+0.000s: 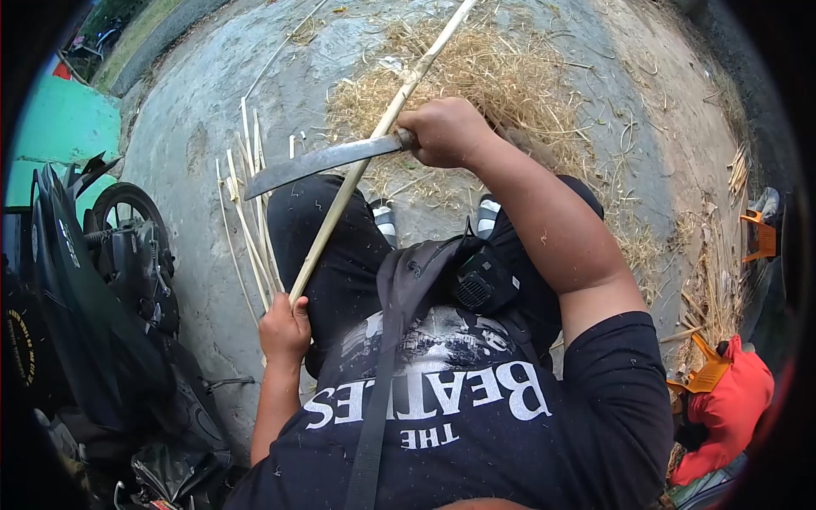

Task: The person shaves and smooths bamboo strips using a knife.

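Right hand [446, 132] closed in a fist, its fingers wrapped round the handle of a broad knife [319, 164]; the blade reached leftward from it, crossing over a long pale stick [353, 183]. Whether the edge touched the wood could not be told. The left hand [286, 329] was curled nearly shut at the stick's lower end, thumb laid up along it. From there the stick slanted over the bent left thigh, passed between the knees and ran up to the right, beyond the top of the view.

Thin pale strips [255, 217] fanned upward just outside the left knee, their lower ends gathered at the left hand. Both sandals [385, 223] showed between the knees, flat on the grey ground [212, 127]. A black strap [378, 374] crossed the person's dark printed shirt [510, 433], and a small black device [486, 280] lay at the lap.

Past the right hand, a loose heap of straw-coloured shavings [518, 85] spread over the ground. A dark motorcycle [93, 297] stood to the left, in front of a green surface [68, 119]. Over on the far right were more pale strips in a pile [714, 289], an orange object [701, 365] and another person in red [735, 408], bent low.
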Tool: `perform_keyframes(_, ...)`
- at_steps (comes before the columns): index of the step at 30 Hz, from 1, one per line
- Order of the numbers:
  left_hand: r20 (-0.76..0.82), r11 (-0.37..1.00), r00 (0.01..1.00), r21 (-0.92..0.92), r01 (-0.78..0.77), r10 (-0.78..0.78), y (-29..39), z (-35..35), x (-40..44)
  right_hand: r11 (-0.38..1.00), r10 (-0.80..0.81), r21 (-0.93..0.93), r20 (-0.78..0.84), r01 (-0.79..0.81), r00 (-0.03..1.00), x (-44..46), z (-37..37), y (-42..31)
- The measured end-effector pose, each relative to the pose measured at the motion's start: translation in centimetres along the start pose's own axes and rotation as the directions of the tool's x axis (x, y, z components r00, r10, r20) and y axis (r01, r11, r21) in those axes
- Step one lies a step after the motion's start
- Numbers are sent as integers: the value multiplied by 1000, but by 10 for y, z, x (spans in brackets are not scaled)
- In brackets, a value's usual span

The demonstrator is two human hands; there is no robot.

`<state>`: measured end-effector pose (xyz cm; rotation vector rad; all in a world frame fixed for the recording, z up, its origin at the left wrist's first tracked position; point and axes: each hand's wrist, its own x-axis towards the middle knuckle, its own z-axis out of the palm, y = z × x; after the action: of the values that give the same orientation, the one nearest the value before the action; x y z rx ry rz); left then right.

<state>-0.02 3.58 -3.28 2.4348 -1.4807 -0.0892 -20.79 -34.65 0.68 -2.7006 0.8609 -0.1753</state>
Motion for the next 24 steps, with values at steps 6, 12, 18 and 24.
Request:
perform_keyframes(6,-10,999,999,8,32,-32,6,2,2,993,88,76,-25,-85,996,17,11,12)
perform_keyframes(12,8,999,999,12,38,-38,10,-6,-5,998,-66,-21,-18,66,998,-2,6,-17)
perform_keyframes(18,-21,999,999,34,41,-40,11,2,2,987,124,110,-60,-117,990,16,12,13)
perform_keyframes(24,-2,1000,1000,-1,22,-22,4,2,-4,996,-68,43,-114,73,991,-1,8,-18)
